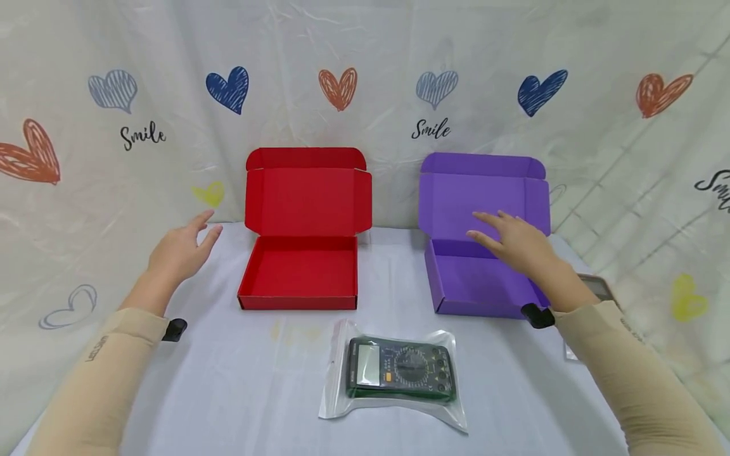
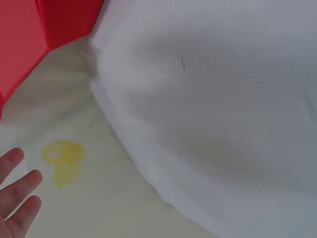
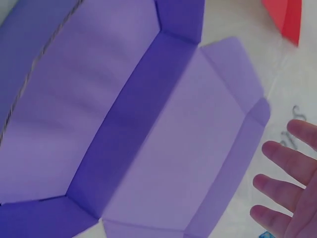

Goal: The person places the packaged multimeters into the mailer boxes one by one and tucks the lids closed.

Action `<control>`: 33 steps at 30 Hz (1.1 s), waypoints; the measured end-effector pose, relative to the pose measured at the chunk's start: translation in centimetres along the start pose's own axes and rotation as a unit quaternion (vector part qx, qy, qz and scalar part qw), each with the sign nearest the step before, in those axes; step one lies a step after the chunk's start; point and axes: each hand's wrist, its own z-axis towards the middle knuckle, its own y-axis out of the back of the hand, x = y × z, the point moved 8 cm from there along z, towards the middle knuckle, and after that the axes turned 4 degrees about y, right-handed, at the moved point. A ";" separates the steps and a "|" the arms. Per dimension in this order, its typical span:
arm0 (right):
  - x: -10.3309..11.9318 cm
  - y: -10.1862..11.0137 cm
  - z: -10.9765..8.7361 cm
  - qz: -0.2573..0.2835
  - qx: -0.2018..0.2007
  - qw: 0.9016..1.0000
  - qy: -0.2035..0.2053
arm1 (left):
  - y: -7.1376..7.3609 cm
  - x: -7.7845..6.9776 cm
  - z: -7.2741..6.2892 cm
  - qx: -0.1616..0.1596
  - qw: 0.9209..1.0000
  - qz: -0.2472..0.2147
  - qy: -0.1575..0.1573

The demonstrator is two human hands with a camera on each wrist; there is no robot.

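My left hand [image 1: 181, 251] is held out left of a red cardboard box [image 1: 298, 304], fingers spread and holding nothing. That box stands with its lid raised and nothing inside. Over a purple cardboard box [image 1: 464, 307], my right hand [image 1: 518, 243] reaches with fingers extended, covering part of its raised lid in the head view. In the right wrist view the purple box's bare inside [image 3: 74, 114] shows beside the spread fingers [image 3: 287, 158]. A digital multimeter [image 1: 399, 370] in a clear plastic bag [image 1: 335, 405] lies on the table in front of the boxes.
Behind the right forearm, an object with a rounded brown edge [image 1: 599, 286] is partly hidden at the table's right side. A white cloth [image 1: 228, 392] covers the table. A curtain [image 1: 388, 38] printed with hearts hangs right behind the boxes.
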 end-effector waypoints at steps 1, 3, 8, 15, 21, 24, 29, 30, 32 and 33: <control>0.4 0.0 -0.1 0.000 -0.001 1.000 0.004 | -0.1 -0.3 0.0 -0.002 1.000 0.004 -0.009; 1.1 -0.1 -0.4 0.002 -0.002 1.000 0.013 | -0.4 -0.9 -0.1 -0.003 1.000 0.011 -0.023; 3.4 -0.2 -1.1 0.014 -0.007 0.999 0.041 | -0.9 -1.3 -0.8 0.008 0.999 0.017 -0.033; 6.4 -0.8 -1.7 0.016 -0.022 0.995 0.092 | -1.5 -1.2 -1.3 0.033 0.999 0.024 -0.030; 9.0 -2.2 -2.6 0.032 -0.016 0.991 0.132 | -2.4 -1.1 -1.6 0.055 0.997 0.042 -0.044; 10.5 -2.8 -3.2 0.045 -0.015 0.986 0.158 | -2.9 -1.1 -1.8 0.067 0.995 0.054 -0.053; 12.8 -3.8 -4.1 0.064 -0.017 0.977 0.205 | -3.4 -1.3 -1.8 0.078 0.993 0.063 -0.066; 13.2 -4.1 -4.3 0.068 -0.016 0.974 0.214 | -3.5 -1.4 -1.8 0.080 0.992 0.063 -0.068; 14.1 -4.7 -4.6 0.076 -0.006 0.970 0.231 | -3.6 -1.2 -1.9 0.084 0.992 0.061 -0.071; 14.5 -5.1 -4.8 0.080 0.002 0.968 0.239 | -3.8 -1.2 -1.9 0.086 0.992 0.059 -0.072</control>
